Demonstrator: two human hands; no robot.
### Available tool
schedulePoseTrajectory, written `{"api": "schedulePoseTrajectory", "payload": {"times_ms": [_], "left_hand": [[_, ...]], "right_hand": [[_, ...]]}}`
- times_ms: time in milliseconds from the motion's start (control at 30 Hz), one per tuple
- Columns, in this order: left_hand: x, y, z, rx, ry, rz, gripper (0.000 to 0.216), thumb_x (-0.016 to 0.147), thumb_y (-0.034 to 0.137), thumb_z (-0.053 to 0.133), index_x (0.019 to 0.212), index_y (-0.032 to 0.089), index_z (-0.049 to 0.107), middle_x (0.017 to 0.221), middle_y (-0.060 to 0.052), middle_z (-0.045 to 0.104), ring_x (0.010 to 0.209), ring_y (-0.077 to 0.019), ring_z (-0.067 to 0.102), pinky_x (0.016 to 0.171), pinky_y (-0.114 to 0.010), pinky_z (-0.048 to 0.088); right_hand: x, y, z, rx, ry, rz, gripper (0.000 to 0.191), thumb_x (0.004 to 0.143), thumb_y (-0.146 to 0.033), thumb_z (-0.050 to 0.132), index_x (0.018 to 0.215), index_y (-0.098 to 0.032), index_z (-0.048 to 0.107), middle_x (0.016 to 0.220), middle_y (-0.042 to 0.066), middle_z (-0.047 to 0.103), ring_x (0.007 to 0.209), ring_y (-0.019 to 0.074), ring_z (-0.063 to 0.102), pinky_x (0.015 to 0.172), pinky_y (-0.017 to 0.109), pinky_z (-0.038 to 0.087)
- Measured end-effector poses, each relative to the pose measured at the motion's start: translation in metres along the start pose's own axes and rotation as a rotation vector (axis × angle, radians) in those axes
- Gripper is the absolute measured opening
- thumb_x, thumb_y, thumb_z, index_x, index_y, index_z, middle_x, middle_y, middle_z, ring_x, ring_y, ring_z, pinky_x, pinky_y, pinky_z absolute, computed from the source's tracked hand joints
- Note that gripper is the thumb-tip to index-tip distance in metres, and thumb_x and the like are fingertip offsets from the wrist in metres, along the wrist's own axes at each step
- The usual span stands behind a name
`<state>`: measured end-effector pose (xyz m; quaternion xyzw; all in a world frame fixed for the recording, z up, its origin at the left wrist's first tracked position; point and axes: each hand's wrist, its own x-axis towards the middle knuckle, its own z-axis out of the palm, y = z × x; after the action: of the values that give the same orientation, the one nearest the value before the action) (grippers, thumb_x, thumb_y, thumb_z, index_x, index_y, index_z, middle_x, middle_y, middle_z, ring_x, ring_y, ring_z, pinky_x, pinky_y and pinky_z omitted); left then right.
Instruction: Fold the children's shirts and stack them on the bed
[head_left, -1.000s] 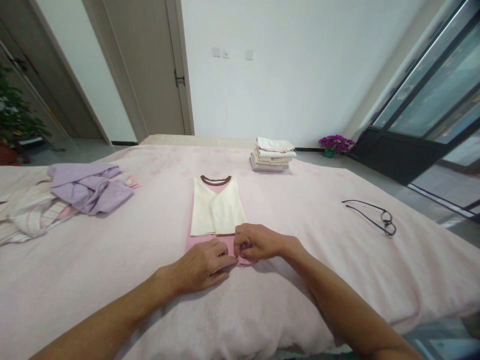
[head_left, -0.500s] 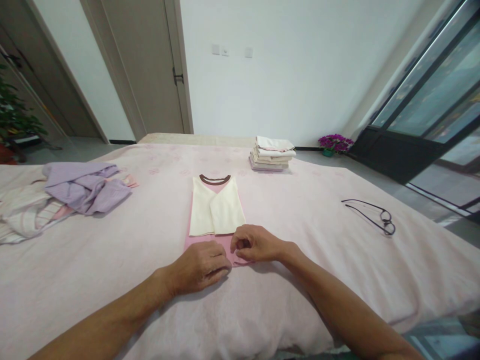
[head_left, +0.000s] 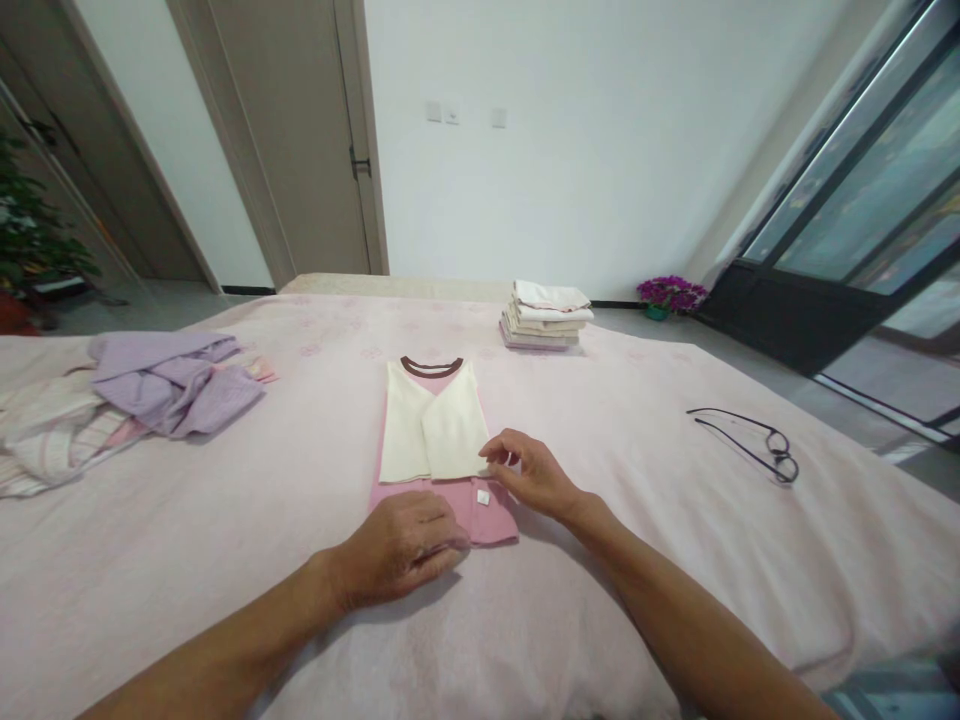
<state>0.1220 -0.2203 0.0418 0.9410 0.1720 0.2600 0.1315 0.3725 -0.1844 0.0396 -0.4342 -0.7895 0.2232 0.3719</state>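
Observation:
A pink shirt [head_left: 495,522] lies on the bed, with cream sleeves [head_left: 450,430] folded inward across its front and a dark brown neckband [head_left: 431,372] at the far end. My left hand [head_left: 405,550] rests, fingers stretched, over the near left part of the pink cloth and hides that corner. Beside the shirt's right edge, my right hand [head_left: 529,475] has thumb and fingertips drawn together at the near corner of a cream sleeve. A small white label [head_left: 483,497] shows on the pink fabric between the hands.
Folded clothes [head_left: 546,318] form a stack toward the back of the bed. Crumpled lilac and striped garments [head_left: 176,385] lie at left. A pair of glasses [head_left: 780,458] sits on the right of the pink bedspread [head_left: 637,420].
My right hand has moved up and right from the shirt's near edge to the sleeve corner, uncovering the label and the near right corner. The left hand stays nearly in place.

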Motion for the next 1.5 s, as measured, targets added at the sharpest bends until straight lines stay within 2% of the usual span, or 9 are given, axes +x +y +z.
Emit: {"api": "schedulePoseTrajectory", "payload": {"times_ms": [133, 267, 367, 467, 600, 767, 933, 1333, 1500], "left_hand": [[0.002, -0.013, -0.007, 0.079, 0.183, -0.104, 0.021, 0.095, 0.025, 0.052, 0.111, 0.020, 0.064, 0.102, -0.007, 0.069, 0.098, -0.0197, 0.062, 0.091, -0.037, 0.047], [0.001, -0.031, -0.009, 0.182, 0.134, -0.154, 0.030, 0.094, 0.030, 0.054, 0.122, 0.022, 0.061, 0.120, -0.009, 0.064, 0.119, -0.0257, 0.053, 0.103, -0.045, 0.041], [0.000, -0.035, -0.009, 0.173, 0.022, -0.227, 0.026, 0.094, 0.031, 0.054, 0.115, 0.022, 0.065, 0.110, -0.009, 0.065, 0.105, -0.0235, 0.058, 0.094, -0.041, 0.047], [0.001, -0.035, -0.010, 0.129, -0.008, -0.255, 0.023, 0.098, 0.029, 0.047, 0.108, 0.021, 0.067, 0.103, -0.007, 0.064, 0.094, -0.0199, 0.059, 0.086, -0.036, 0.049], [-0.002, -0.041, -0.014, 0.094, 0.110, -0.248, 0.025, 0.100, 0.026, 0.041, 0.106, 0.021, 0.065, 0.098, -0.006, 0.067, 0.093, -0.0178, 0.060, 0.087, -0.033, 0.049], [-0.018, -0.064, -0.027, 0.183, 0.223, -0.322, 0.020, 0.097, 0.022, 0.046, 0.102, 0.020, 0.065, 0.094, -0.005, 0.067, 0.091, -0.0170, 0.061, 0.084, -0.030, 0.049], [-0.039, -0.084, -0.046, 0.164, 0.100, -0.342, 0.023, 0.094, 0.018, 0.045, 0.108, 0.022, 0.064, 0.100, -0.004, 0.064, 0.088, -0.0138, 0.062, 0.079, -0.023, 0.048], [-0.050, -0.090, -0.067, 0.050, -0.101, -0.321, 0.025, 0.091, 0.024, 0.056, 0.113, 0.027, 0.068, 0.124, -0.006, 0.062, 0.106, -0.0188, 0.064, 0.088, -0.026, 0.052], [-0.051, -0.090, -0.061, 0.111, -0.080, -0.257, 0.022, 0.091, 0.023, 0.057, 0.108, 0.027, 0.070, 0.126, -0.006, 0.064, 0.108, -0.0182, 0.064, 0.090, -0.028, 0.053]], "right_hand": [[-0.001, 0.009, 0.002, -0.126, 0.055, -0.156, 0.026, 0.080, -0.011, 0.059, 0.103, -0.023, 0.065, 0.091, 0.003, 0.064, 0.088, 0.0181, 0.057, 0.083, 0.033, 0.046], [-0.002, 0.009, 0.004, -0.215, -0.026, -0.160, 0.026, 0.078, -0.012, 0.062, 0.101, -0.023, 0.067, 0.089, 0.003, 0.064, 0.086, 0.0186, 0.056, 0.081, 0.032, 0.045], [-0.003, 0.008, 0.003, -0.251, -0.122, -0.149, 0.019, 0.078, -0.012, 0.063, 0.092, -0.023, 0.069, 0.081, 0.001, 0.064, 0.081, 0.0175, 0.056, 0.077, 0.030, 0.044], [-0.003, 0.006, 0.000, -0.240, -0.076, -0.148, 0.018, 0.082, -0.014, 0.060, 0.095, -0.023, 0.070, 0.079, 0.002, 0.066, 0.079, 0.0173, 0.057, 0.077, 0.031, 0.045], [-0.001, 0.004, -0.006, -0.208, 0.030, -0.184, 0.021, 0.089, -0.020, 0.056, 0.106, -0.021, 0.068, 0.096, 0.006, 0.070, 0.088, 0.0193, 0.060, 0.083, 0.035, 0.046], [-0.002, 0.010, -0.007, -0.218, -0.140, -0.253, 0.024, 0.082, -0.007, 0.054, 0.092, -0.023, 0.070, 0.088, 0.003, 0.070, 0.086, 0.0184, 0.061, 0.083, 0.034, 0.046], [-0.004, 0.017, -0.012, -0.221, -0.050, -0.219, 0.031, 0.076, -0.003, 0.056, 0.097, -0.022, 0.070, 0.093, 0.004, 0.070, 0.087, 0.0184, 0.061, 0.081, 0.032, 0.048], [0.002, 0.019, -0.031, -0.320, -0.304, -0.265, 0.022, 0.095, -0.022, 0.053, 0.106, -0.027, 0.072, 0.110, 0.003, 0.070, 0.099, 0.0159, 0.062, 0.086, 0.027, 0.047], [0.003, 0.017, -0.029, -0.374, -0.300, -0.306, 0.022, 0.097, -0.026, 0.051, 0.103, -0.027, 0.072, 0.108, 0.004, 0.072, 0.095, 0.0167, 0.064, 0.085, 0.030, 0.048]]}}
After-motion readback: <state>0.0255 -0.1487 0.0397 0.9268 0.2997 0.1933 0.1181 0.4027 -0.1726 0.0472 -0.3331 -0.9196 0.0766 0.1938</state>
